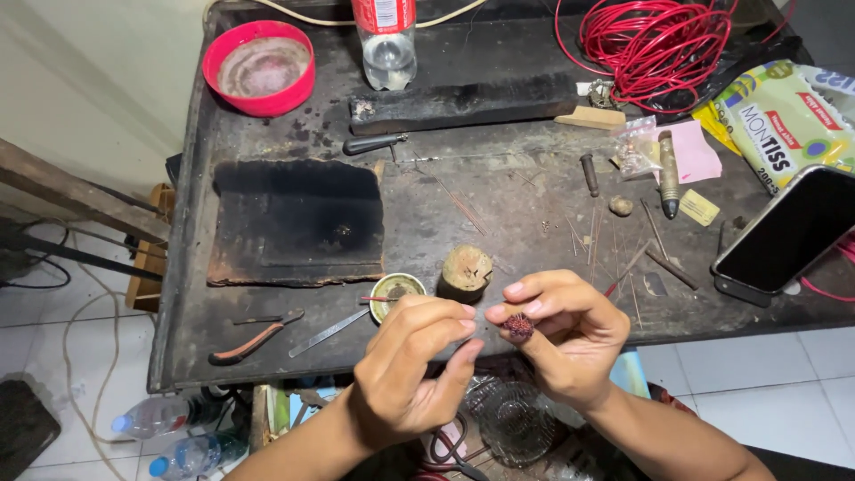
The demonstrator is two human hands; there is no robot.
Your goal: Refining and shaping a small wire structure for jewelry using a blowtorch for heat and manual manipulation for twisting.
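Pinching a small dark red bead (517,328) between thumb and fingertips, the right hand (561,334) holds it just off the near edge of the bench (499,191), lifted toward the eyes, probably so the fine work can be seen closely. The left hand (414,365) meets it from the other side, thumb and forefinger pressed together at the tips right beside the bead; whether they grip a thin wire or pin there is too small to tell. Both wrists are bent inward, forearms coming up from the bottom corners, the other fingers loosely curled. Tools lie within easy reach along the near edge: a round tin (396,294) and a wooden stump (465,272) just beyond the knuckles, pliers (254,338) and a flat file (328,331) toward the near left corner. A scorched black mat (298,223) sits left of centre. Farther back stand a red bowl (259,67) near the far left corner, a bottle (385,40), and a red wire coil (655,44) toward the far right corner. A phone (788,232) leans at the right edge, screen facing the person.
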